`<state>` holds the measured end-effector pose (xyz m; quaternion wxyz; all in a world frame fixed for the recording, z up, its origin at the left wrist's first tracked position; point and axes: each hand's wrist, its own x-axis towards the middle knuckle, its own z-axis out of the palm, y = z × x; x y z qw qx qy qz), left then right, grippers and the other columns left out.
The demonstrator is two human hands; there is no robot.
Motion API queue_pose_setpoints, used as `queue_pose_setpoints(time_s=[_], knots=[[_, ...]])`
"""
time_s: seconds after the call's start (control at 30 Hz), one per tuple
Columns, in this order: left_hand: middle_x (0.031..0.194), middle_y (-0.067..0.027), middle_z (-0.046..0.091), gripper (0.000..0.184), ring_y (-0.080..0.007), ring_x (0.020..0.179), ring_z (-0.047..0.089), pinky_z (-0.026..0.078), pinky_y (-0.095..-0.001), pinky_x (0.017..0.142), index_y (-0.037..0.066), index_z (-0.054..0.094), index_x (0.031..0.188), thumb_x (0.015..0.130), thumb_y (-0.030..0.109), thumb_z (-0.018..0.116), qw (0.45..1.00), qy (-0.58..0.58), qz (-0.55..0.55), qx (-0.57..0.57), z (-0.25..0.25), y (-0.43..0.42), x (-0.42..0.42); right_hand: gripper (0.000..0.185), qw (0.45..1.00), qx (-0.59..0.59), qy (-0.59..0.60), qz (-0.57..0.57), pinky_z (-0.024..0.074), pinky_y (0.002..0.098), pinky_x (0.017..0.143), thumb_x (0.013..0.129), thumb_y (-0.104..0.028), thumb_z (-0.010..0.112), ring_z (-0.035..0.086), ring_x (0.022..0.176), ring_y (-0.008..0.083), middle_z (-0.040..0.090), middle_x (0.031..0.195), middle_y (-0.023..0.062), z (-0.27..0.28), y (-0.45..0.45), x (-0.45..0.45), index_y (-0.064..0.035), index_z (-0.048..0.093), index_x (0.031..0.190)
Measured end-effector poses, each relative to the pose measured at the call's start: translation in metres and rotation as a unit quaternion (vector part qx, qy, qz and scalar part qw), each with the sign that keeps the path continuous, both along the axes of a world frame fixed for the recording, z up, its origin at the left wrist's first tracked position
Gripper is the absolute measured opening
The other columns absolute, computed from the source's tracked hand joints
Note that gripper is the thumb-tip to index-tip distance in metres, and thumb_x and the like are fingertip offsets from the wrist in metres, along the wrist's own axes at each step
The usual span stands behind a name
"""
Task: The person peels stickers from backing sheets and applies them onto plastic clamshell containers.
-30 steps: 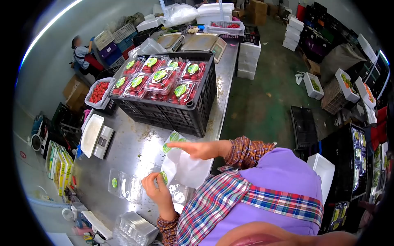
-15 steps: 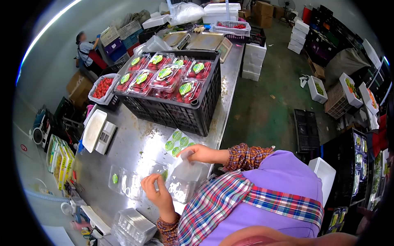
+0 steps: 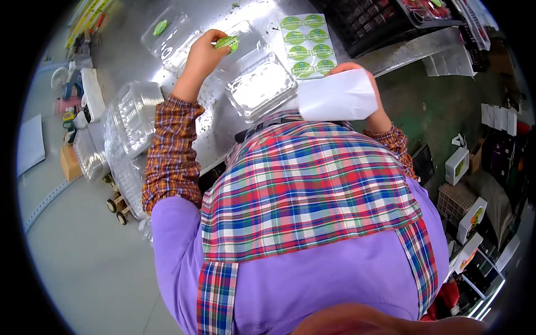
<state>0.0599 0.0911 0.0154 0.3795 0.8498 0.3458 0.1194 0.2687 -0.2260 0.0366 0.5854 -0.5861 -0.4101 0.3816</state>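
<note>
My left hand (image 3: 202, 56) pinches a green oval sticker (image 3: 227, 43) between thumb and fingers, held over the lid side of an open clear plastic clamshell box (image 3: 259, 84). My right hand (image 3: 381, 111) grips a white backing paper (image 3: 338, 96) to the right of the box, its fingers partly hidden behind the paper. Flat on the metal table, just beyond that paper, lies a sheet of green labels (image 3: 307, 47). Farther left sits another open clamshell bearing a green label (image 3: 160, 28).
Nested clear clamshells in plastic wrap (image 3: 134, 120) stand at the table's left edge. A black crate (image 3: 379, 28) holding packed boxes of red fruit is at the top right. White foam boxes (image 3: 458, 166) are on the floor at right.
My view has tilted down toward my body. The hands have moved apart: the left now shows a sticker between its fingers, while the right has carried the backing paper to the right.
</note>
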Motion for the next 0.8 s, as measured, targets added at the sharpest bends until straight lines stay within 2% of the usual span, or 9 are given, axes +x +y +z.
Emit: queue_pose_setpoints(time_s=[0.07,0.1,0.2,0.3,0.43,0.63,0.73,0.8], knots=[[0.100,-0.0141,0.068,0.036,-0.0269,0.090,0.066,0.051,-0.0338,0.081,0.005,0.064,0.105,0.072,0.014,0.075,0.999,0.000,-0.013,0.046,-0.019,0.001,0.001,0.019,0.998,0.018,0.047,0.033,0.0518,0.0277,0.079,0.084,-0.009,0.064,0.066,0.087,0.0169,0.068,0.095,0.0098,-0.009,0.013,-0.011,0.0019,0.064,0.100],[0.101,-0.0152,0.068,0.034,-0.0301,0.093,0.065,0.051,-0.0355,0.082,0.004,0.064,0.104,0.072,0.011,0.074,0.999,0.007,-0.007,0.050,-0.024,0.000,0.001,0.015,0.997,0.030,0.012,0.063,0.0506,0.0269,0.079,0.085,-0.009,0.063,0.065,0.087,0.0154,0.068,0.093,0.0077,-0.010,0.022,-0.016,-0.0002,0.066,0.097],[0.102,-0.0149,0.067,0.033,-0.0293,0.095,0.064,0.050,-0.0353,0.083,0.004,0.064,0.104,0.073,0.009,0.073,0.998,0.012,-0.019,0.066,-0.036,0.003,0.002,0.012,0.994,-0.003,0.020,0.110,0.0501,0.0265,0.079,0.086,-0.005,0.059,0.065,0.088,0.0139,0.068,0.092,0.0064,-0.008,0.047,-0.035,-0.0016,0.067,0.094],[0.103,-0.0151,0.067,0.033,-0.0297,0.097,0.064,0.050,-0.0357,0.084,0.004,0.064,0.104,0.072,0.007,0.073,0.998,0.000,-0.023,0.062,-0.038,0.003,0.005,0.017,0.988,-0.003,0.042,0.146,0.0487,0.0247,0.075,0.084,-0.002,0.054,0.063,0.083,0.0117,0.068,0.088,0.0055,-0.020,0.069,-0.048,-0.0033,0.068,0.094],[0.101,-0.0151,0.066,0.033,-0.0309,0.095,0.063,0.050,-0.0362,0.084,0.005,0.064,0.103,0.071,0.006,0.072,0.999,0.008,-0.022,0.049,-0.030,-0.001,0.008,0.023,0.976,-0.066,-0.005,0.205,0.0462,0.0248,0.069,0.080,-0.002,0.052,0.059,0.073,0.0129,0.067,0.083,0.0063,-0.030,0.088,-0.061,-0.0067,0.068,0.096],[0.099,-0.0153,0.066,0.033,-0.0316,0.093,0.063,0.050,-0.0364,0.082,0.004,0.064,0.102,0.070,0.005,0.071,0.997,-0.028,-0.045,0.064,-0.044,0.003,0.007,0.026,0.978,-0.044,-0.035,0.199,0.0484,0.0270,0.074,0.077,-0.001,0.052,0.063,0.078,0.0159,0.068,0.085,0.0075,-0.040,0.089,-0.065,-0.0089,0.069,0.096],[0.097,-0.0132,0.066,0.031,-0.0268,0.088,0.064,0.050,-0.0343,0.079,0.005,0.064,0.102,0.072,0.007,0.072,0.999,-0.025,-0.019,0.041,-0.046,0.004,0.009,0.026,0.978,-0.057,-0.031,0.200,0.0489,0.0276,0.075,0.077,-0.002,0.052,0.064,0.080,0.0166,0.069,0.086,0.0077,-0.046,0.090,-0.065,-0.0090,0.069,0.097],[0.095,-0.0109,0.066,0.031,-0.0220,0.085,0.063,0.050,-0.0322,0.077,0.005,0.065,0.103,0.073,0.008,0.073,0.998,-0.047,0.048,-0.015,-0.043,0.002,0.009,0.026,0.978,-0.063,-0.023,0.198,0.0490,0.0279,0.075,0.078,-0.003,0.052,0.065,0.080,0.0171,0.069,0.085,0.0077,-0.050,0.090,-0.064,-0.0089,0.069,0.096]])
